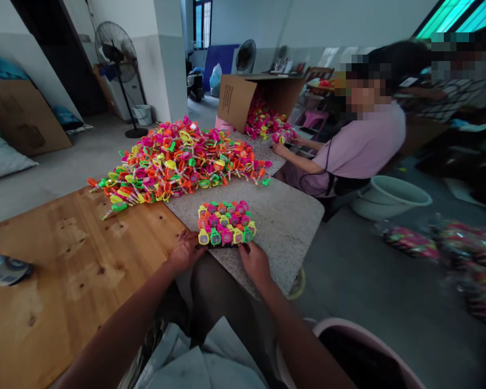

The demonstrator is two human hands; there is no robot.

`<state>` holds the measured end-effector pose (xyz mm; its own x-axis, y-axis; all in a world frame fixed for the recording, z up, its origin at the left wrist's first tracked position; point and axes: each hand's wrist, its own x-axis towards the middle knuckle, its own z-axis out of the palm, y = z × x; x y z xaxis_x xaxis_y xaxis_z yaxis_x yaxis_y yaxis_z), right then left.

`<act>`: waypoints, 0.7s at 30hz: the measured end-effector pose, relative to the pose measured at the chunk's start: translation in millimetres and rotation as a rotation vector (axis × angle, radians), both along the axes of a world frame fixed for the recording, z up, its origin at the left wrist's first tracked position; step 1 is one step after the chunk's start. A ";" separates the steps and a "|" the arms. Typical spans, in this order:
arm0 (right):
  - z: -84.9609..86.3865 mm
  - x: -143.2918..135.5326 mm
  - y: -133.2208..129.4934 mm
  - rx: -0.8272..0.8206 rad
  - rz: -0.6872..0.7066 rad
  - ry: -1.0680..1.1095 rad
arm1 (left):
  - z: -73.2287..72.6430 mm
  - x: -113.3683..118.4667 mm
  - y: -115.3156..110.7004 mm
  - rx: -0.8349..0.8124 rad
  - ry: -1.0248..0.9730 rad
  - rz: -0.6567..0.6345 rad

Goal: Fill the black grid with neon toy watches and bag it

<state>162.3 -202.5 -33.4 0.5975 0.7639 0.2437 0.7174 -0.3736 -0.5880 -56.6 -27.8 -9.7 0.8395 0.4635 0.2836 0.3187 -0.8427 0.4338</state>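
A grey speckled counter (291, 221) and a knotty wooden counter (36, 335) meet at a corner in front of the person, the wooden one to the left. At the far right side of the grey counter a co-worker in a pink top (360, 140) sits with both arms reaching onto it, near the mouth of a large cardboard box (235, 102) lying on its side with bright pieces spilling out. A broad heap of toy watches (178, 156) in pink, orange, yellow and green covers the back of the grey counter and spreads onto the wooden one. Behind it on the left stands a floor fan (115, 51); on the floor at right are a pale bucket (368, 206) and several clear-wrapped packs (413, 240). At the near edge of the grey counter, a dark tray (224, 246) carries close rows of watches (225, 221), faces showing along the front. The left hand (185, 250), partly closed, has hold of its near left corner; the right hand (255, 263), fingers curled, grips the near right corner. How far the fingers reach beneath cannot be told. A drink can (8, 270) lies on its side on the wooden counter, well apart from the left hand. One loose green watch (266, 182) rests just beside the heap.
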 end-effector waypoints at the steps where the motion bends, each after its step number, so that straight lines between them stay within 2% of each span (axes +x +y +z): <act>1: 0.0 1.4 0.3 -0.006 0.002 -0.007 | -0.7 -0.6 -0.9 -0.002 0.007 0.004; 12: -5.6 -3.9 11.3 0.006 -0.104 -0.072 | -9.3 0.1 -1.2 -0.011 -0.016 0.023; 19: 1.1 -19.2 -2.5 0.031 -0.195 0.005 | -10.1 -1.1 -3.4 -0.001 -0.020 0.032; 21: -0.3 -25.7 -5.3 0.045 -0.182 0.009 | -9.3 -1.2 -3.3 0.006 -0.018 0.021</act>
